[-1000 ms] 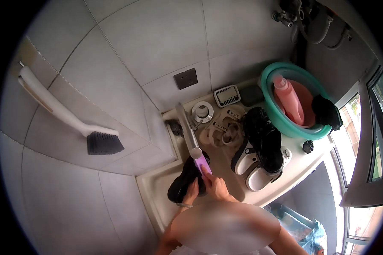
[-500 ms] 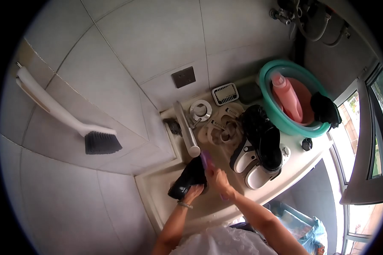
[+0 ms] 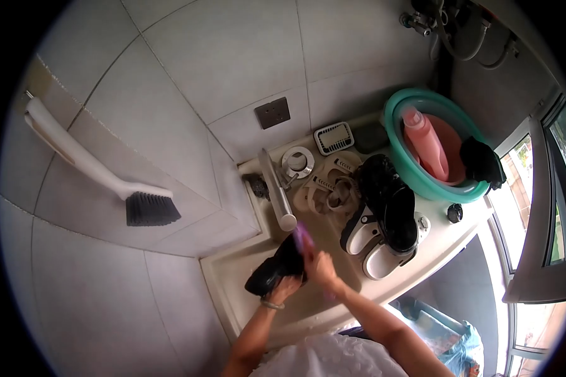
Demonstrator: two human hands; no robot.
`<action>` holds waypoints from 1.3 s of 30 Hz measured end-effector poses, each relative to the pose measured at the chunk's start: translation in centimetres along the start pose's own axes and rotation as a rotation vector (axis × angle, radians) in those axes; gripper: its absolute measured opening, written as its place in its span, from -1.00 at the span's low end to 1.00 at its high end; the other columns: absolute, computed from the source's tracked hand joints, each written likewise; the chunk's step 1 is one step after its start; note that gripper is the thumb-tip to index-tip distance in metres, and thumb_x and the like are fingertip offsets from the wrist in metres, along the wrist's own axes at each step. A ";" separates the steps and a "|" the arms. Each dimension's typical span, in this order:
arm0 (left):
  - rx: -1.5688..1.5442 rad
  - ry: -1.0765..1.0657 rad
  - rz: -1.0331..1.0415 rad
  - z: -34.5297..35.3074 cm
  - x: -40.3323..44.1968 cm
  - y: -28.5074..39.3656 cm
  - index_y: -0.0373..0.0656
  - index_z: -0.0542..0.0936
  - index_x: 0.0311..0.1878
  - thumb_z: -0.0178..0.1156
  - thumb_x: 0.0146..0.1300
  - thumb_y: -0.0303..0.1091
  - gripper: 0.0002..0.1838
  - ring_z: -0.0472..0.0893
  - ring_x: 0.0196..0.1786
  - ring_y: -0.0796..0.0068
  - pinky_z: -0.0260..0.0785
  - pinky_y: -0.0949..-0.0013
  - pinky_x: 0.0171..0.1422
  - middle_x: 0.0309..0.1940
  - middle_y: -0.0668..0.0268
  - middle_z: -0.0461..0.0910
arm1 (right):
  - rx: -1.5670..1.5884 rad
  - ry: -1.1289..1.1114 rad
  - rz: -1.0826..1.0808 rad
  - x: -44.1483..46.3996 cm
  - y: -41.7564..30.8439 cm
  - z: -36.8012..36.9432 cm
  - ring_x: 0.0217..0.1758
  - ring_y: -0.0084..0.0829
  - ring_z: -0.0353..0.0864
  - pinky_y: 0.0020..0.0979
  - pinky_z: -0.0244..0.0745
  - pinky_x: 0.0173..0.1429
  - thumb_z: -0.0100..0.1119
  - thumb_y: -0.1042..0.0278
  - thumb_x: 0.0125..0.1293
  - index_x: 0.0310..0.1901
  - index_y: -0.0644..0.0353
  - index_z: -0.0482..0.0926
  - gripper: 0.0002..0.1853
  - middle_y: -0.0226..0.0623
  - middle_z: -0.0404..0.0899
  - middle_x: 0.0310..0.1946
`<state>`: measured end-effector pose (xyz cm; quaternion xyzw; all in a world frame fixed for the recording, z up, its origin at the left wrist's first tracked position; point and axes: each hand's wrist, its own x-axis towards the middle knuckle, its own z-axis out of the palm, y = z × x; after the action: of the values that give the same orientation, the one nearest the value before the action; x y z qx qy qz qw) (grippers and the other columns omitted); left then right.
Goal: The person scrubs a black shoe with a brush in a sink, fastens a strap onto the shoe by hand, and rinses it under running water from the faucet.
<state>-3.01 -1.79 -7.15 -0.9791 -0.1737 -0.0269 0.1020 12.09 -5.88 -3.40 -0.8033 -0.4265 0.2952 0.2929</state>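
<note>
Over the sink [image 3: 223, 276], my left hand [image 3: 285, 288] grips a black shoe [image 3: 267, 274] that lies tilted below the tap [image 3: 277, 195]. My right hand [image 3: 321, 269] is closed around a long purple brush [image 3: 302, 237], its end against or just over the shoe's opening. The bristles are hidden from view. Right of my hands, white-and-black clogs [image 3: 383, 261] rest on the counter with black shoes [image 3: 396, 213] on top. Beige sandals [image 3: 327, 188] lie behind the tap's spout.
A green basin [image 3: 399, 160] at the back right holds a pink bottle [image 3: 426, 144] and a black cloth-like item [image 3: 481, 162]. A soap dish [image 3: 333, 138] sits by the wall. A white brush [image 3: 100, 169] hangs at the left. An open window [image 3: 550, 207] is at the right.
The purple brush and my right hand have shifted slightly left. The shoe in my left hand has tilted a little and moved slightly left.
</note>
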 end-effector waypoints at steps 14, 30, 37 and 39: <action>-2.111 0.438 -0.925 5.6 -4.0 -0.2 -0.27 0.19 0.43 -0.07 0.36 -0.21 -0.39 0.36 0.34 0.23 0.18 0.29 0.41 0.36 0.18 0.31 | 0.409 0.045 0.003 -2.0 -4.0 -6.7 -0.54 -0.52 0.19 -0.38 0.31 -0.40 -0.01 0.17 0.45 0.32 0.04 0.37 -0.55 -0.19 0.21 -0.62; -2.713 0.614 -1.029 -2.9 4.3 -2.1 -0.17 0.50 0.18 -0.15 0.38 -0.12 -0.54 0.51 0.15 0.30 0.29 0.25 0.31 0.11 0.28 0.55 | 0.342 0.204 -0.341 -5.8 -3.3 -3.6 -0.57 -0.39 0.38 -0.33 0.39 -0.39 0.05 0.35 0.38 0.32 0.10 0.37 -0.53 -0.01 0.39 -0.58; -2.499 0.610 -1.075 -3.2 7.2 -1.6 -0.15 0.43 0.24 -0.23 0.39 0.02 -0.44 0.53 0.11 0.31 0.35 0.24 0.26 0.07 0.32 0.53 | 0.397 0.073 -0.296 -4.5 -1.9 -3.2 -0.64 -0.14 0.38 -0.31 0.39 -0.44 0.09 0.37 0.37 0.30 0.06 0.40 -0.54 0.12 0.43 -0.57; -2.656 0.546 -0.842 5.3 3.7 -2.5 -0.09 0.50 0.09 -0.25 0.40 0.03 -0.51 0.55 -0.04 0.36 0.43 0.25 0.11 -0.14 0.37 0.55 | 0.327 0.052 -0.322 -5.7 -4.1 -4.0 -0.51 0.00 0.47 -0.23 0.44 -0.37 0.07 0.37 0.36 0.32 -0.01 0.38 -0.52 0.16 0.47 -0.52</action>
<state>-0.33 2.83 -11.55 -0.1856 -0.2689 -0.3809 -0.8650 10.25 -9.72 3.40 -0.6741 -0.4881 0.2888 0.4733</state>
